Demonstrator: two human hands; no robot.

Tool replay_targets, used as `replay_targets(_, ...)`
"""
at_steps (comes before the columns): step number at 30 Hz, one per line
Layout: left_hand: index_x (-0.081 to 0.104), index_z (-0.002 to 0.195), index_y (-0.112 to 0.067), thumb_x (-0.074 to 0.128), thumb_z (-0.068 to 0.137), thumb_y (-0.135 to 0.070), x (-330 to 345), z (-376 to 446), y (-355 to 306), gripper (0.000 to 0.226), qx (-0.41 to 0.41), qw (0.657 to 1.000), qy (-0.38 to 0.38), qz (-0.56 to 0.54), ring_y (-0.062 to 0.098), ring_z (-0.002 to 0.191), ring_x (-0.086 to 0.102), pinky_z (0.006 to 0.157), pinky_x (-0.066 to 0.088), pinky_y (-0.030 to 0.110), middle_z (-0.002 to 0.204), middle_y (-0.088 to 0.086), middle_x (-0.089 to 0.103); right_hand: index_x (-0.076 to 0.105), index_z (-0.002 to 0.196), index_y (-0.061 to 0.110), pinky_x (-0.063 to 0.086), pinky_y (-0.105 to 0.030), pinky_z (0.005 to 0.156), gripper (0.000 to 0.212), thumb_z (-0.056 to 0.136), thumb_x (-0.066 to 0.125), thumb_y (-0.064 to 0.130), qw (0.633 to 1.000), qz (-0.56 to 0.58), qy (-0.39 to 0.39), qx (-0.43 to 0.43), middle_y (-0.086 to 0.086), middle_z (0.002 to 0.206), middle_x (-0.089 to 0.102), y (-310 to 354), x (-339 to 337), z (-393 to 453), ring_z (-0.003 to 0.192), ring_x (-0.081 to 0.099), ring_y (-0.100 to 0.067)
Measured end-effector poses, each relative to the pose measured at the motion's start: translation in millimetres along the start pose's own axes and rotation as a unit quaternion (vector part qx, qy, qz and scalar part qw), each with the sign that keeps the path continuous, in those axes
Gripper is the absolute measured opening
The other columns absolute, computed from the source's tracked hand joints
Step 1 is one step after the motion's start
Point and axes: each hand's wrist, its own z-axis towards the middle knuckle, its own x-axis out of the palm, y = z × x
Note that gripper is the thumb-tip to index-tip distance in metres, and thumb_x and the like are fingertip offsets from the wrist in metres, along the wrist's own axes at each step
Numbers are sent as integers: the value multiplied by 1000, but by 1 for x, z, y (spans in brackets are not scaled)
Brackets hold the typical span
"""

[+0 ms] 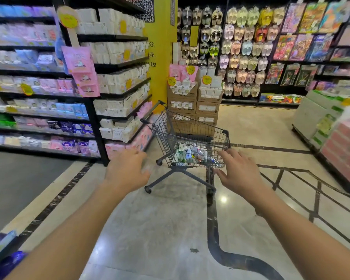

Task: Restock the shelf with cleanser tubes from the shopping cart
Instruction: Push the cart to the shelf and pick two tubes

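A small grey wire shopping cart (pixel 192 138) stands on the glossy tiled floor (pixel 170 219) just past twelve o'clock of the two outstretched hands. In its basket lies a loose heap of cleanser tubes (pixel 192 154), mostly white with green, blue and pinkish parts; they overlap and blur, so their number cannot be told. One cart is in view, with three of its castors showing.

The left hand (pixel 127 170) is held out at ten o'clock of the cart's near end, fingers spread and relaxed, holding nothing and apart from the cart. The right hand (pixel 238 172) is out at about four o'clock of the basket, fingers straight and splayed, empty; its fingertips lie close to the basket's near corner, and whether they touch the wire cannot be told.

At nine o'clock stand black shelves (pixel 117 93) of white and pastel packets. At twelve o'clock beyond the cart are stacked cardboard cartons (pixel 194 104), with a wall of slippers (pixel 240 49) behind.
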Motion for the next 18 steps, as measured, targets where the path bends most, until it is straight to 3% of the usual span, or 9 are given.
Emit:
replay_targets(3, 59, 127, -20, 57, 87, -46, 17, 44, 4, 48, 21, 1000, 8, 9, 23, 115, 56, 95, 46, 38, 122, -1, 61, 43, 140, 29, 39, -46, 105, 54, 93, 53, 53, 1000, -9, -6, 16, 1, 141, 52, -2, 6, 37, 130, 47, -25)
replay_targets(7, 57, 126, -21, 55, 89, -43, 36, 98, 5, 43, 31, 1000, -2, 4, 22, 114, 55, 86, 46, 35, 121, -1, 59, 47, 136, 26, 44, -45, 101, 50, 93, 55, 50, 999, 8, -17, 26, -1, 136, 55, -1, 19, 81, 126, 50, -25)
replay_targets(14, 57, 134, -22, 55, 92, -38, 64, 176, -9, 44, 36, 997, 14, -69, 22, 120, 53, 90, 46, 35, 131, -2, 59, 42, 144, 29, 43, -47, 104, 59, 92, 54, 54, 998, 29, 30, 41, 0, 145, 49, -16, 50, 143, 131, 45, -26)
replay_targets(18, 57, 135, -25, 58, 91, -37, 83, 223, -23, 46, 59, 993, -15, -101, 20, 117, 56, 92, 45, 35, 129, -5, 61, 44, 141, 28, 48, -43, 97, 56, 93, 53, 55, 997, 61, 0, 52, 0, 138, 53, -31, 73, 183, 124, 50, -24)
